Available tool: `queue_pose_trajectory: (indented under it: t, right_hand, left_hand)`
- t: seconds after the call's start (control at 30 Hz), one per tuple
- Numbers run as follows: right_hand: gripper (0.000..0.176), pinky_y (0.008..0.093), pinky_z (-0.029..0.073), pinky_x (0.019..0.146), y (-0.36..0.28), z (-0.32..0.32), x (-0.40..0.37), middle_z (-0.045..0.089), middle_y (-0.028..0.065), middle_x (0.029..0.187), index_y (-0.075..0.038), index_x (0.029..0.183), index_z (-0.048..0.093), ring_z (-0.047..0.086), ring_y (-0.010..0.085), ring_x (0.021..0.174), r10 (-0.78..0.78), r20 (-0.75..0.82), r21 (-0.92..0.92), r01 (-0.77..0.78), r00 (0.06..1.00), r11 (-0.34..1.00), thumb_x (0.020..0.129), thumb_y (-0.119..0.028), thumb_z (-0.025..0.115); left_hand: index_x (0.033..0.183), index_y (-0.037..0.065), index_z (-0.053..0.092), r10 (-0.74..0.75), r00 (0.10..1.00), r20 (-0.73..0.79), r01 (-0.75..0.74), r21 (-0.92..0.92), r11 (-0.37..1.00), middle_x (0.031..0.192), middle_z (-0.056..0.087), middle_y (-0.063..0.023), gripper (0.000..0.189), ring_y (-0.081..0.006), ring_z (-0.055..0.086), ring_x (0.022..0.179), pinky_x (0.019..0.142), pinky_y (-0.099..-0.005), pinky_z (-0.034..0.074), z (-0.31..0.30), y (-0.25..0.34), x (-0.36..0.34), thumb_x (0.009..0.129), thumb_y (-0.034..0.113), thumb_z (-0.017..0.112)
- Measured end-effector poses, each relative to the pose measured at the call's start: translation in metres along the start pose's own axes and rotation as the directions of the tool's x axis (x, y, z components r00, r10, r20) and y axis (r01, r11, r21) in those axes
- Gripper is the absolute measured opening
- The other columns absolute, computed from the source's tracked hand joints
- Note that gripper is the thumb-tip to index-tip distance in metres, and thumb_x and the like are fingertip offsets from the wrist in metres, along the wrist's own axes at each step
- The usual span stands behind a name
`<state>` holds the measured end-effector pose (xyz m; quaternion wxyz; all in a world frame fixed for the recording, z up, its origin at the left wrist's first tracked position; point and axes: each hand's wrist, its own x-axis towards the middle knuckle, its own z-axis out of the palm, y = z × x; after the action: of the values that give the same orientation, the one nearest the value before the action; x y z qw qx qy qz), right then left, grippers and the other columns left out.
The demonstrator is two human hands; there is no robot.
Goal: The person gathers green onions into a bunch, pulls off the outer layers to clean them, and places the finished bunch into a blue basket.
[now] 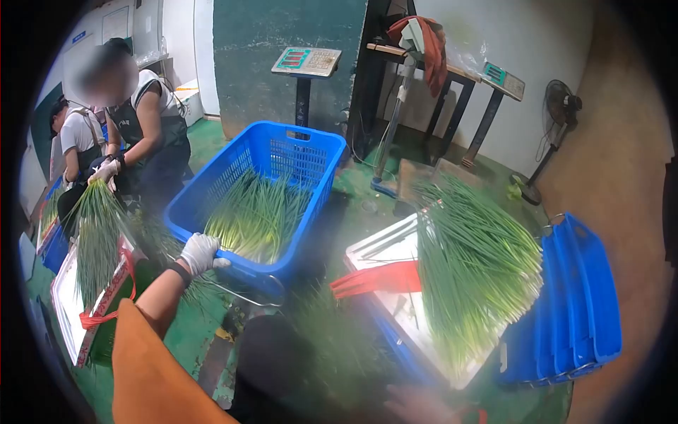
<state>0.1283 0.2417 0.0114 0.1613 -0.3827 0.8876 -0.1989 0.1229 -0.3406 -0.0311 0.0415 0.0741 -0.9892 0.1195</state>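
My left hand [201, 254], in a white glove, is closed on the near rim of a blue plastic crate [265, 268]. Inside that crate lies a heap of green onions [258, 215], pale ends toward me. Low in the view, my right hand [424, 405] is smeared by motion, so its fingers cannot be made out. It is nearest to a white foam box lid [381, 244] with a red strap [378, 280] across it. A large pile of green onions [477, 275] rests on that lid, white ends to the right.
Nested blue crates [575, 304] stand at the right. Behind are two weighing scales [307, 61] on posts and a standing fan [561, 106]. To the left, a person [145, 127] holds green onions [99, 233] over another foam board [67, 304]. Another person sits farther back.
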Motion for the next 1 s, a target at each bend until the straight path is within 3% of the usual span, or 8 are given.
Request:
queue_pose_trajectory:
  t: [0.27, 0.37, 0.7, 0.73, 0.8, 0.83, 0.97, 1.0]
  right_hand:
    - [0.036, 0.0395, 0.050, 0.068, 0.000, 0.006, 0.012, 0.063, 0.0150, 0.084, -0.003, 0.112, 0.059, 0.062, 0.0314, 0.078, -0.010, 0.033, -0.115, 0.014, 0.999, 0.993, 0.085, -0.028, 0.060]
    - [0.037, 0.0403, 0.050, 0.076, 0.018, 0.021, 0.013, 0.065, 0.0128, 0.096, -0.007, 0.113, 0.060, 0.063, 0.0293, 0.086, -0.004, 0.116, -0.178, 0.025, 0.993, 0.984, 0.089, -0.035, 0.056]
    - [0.045, 0.0412, 0.049, 0.068, 0.022, 0.041, 0.005, 0.061, 0.0129, 0.088, -0.005, 0.118, 0.055, 0.062, 0.0304, 0.077, 0.089, 0.098, -0.269, -0.060, 0.991, 0.961, 0.086, -0.037, 0.056]
    - [0.040, 0.0425, 0.046, 0.066, 0.022, 0.044, 0.010, 0.059, 0.0130, 0.085, -0.004, 0.111, 0.057, 0.060, 0.0313, 0.076, -0.062, -0.223, -0.108, 0.039, 0.973, 0.993, 0.083, -0.032, 0.060]
    - [0.031, 0.0442, 0.043, 0.064, 0.015, 0.011, 0.037, 0.057, 0.0133, 0.081, -0.003, 0.101, 0.057, 0.056, 0.0330, 0.074, -0.013, -0.564, -0.090, -0.046, 0.826, 0.995, 0.081, -0.026, 0.064]
    - [0.025, 0.0463, 0.039, 0.063, 0.026, 0.002, 0.045, 0.055, 0.0139, 0.079, -0.003, 0.094, 0.057, 0.052, 0.0342, 0.072, 0.010, -0.610, -0.254, -0.208, 0.792, 0.944, 0.080, -0.022, 0.065]
    - [0.051, 0.0436, 0.045, 0.076, 0.060, 0.001, 0.078, 0.059, 0.0159, 0.096, -0.001, 0.105, 0.058, 0.057, 0.0337, 0.090, 0.271, -0.503, -0.216, -0.423, 0.821, 0.880, 0.073, -0.038, 0.072]
    - [0.053, 0.0423, 0.046, 0.076, 0.074, 0.016, 0.084, 0.058, 0.0152, 0.096, -0.002, 0.106, 0.057, 0.057, 0.0328, 0.090, 0.267, -0.509, -0.253, -0.438, 0.819, 0.863, 0.071, -0.039, 0.074]
  left_hand:
    - [0.068, 0.005, 0.063, -0.257, 0.954, 0.152, 0.276, -0.118, 0.954, 0.063, 0.062, -0.0159, 0.066, -0.0317, 0.064, 0.060, 0.056, -0.0400, 0.049, -0.039, 0.105, 0.000, 0.069, 0.071, 0.059]
    - [0.067, 0.005, 0.066, -0.334, 0.925, 0.179, 0.365, -0.181, 0.913, 0.065, 0.064, -0.0158, 0.066, -0.0317, 0.064, 0.060, 0.055, -0.0401, 0.049, -0.047, 0.147, 0.027, 0.074, 0.070, 0.056]
    - [0.090, 0.005, 0.071, -0.430, 0.842, 0.326, 0.518, -0.264, 0.813, 0.091, 0.068, -0.0189, 0.075, -0.0342, 0.066, 0.088, 0.076, -0.0420, 0.051, -0.042, 0.164, 0.127, 0.082, 0.073, 0.039]
    - [0.090, 0.005, 0.071, -0.428, 0.845, 0.321, 0.514, -0.270, 0.814, 0.091, 0.069, -0.0187, 0.075, -0.0339, 0.066, 0.088, 0.076, -0.0420, 0.050, -0.041, 0.163, 0.131, 0.083, 0.073, 0.039]
    - [0.089, 0.006, 0.070, -0.411, 0.873, 0.263, 0.479, -0.302, 0.825, 0.088, 0.068, -0.0193, 0.073, -0.0331, 0.066, 0.087, 0.075, -0.0422, 0.050, -0.041, 0.169, 0.131, 0.084, 0.072, 0.038]
    - [0.096, 0.004, 0.067, -0.422, 0.885, 0.196, 0.466, -0.347, 0.814, 0.084, 0.068, -0.0170, 0.059, -0.0346, 0.066, 0.082, 0.074, -0.0436, 0.050, -0.040, 0.173, 0.124, 0.087, 0.059, 0.049]
    - [0.106, 0.000, 0.058, -0.111, 0.978, -0.175, -0.033, -0.660, 0.750, 0.094, 0.062, -0.0212, 0.048, -0.0380, 0.060, 0.091, 0.080, -0.0436, 0.047, -0.028, 0.153, 0.088, 0.083, 0.042, 0.062]
    - [0.107, 0.000, 0.058, -0.113, 0.978, -0.178, -0.015, -0.591, 0.806, 0.099, 0.061, -0.0218, 0.051, -0.0375, 0.058, 0.094, 0.082, -0.0425, 0.046, -0.038, 0.148, 0.073, 0.081, 0.043, 0.063]
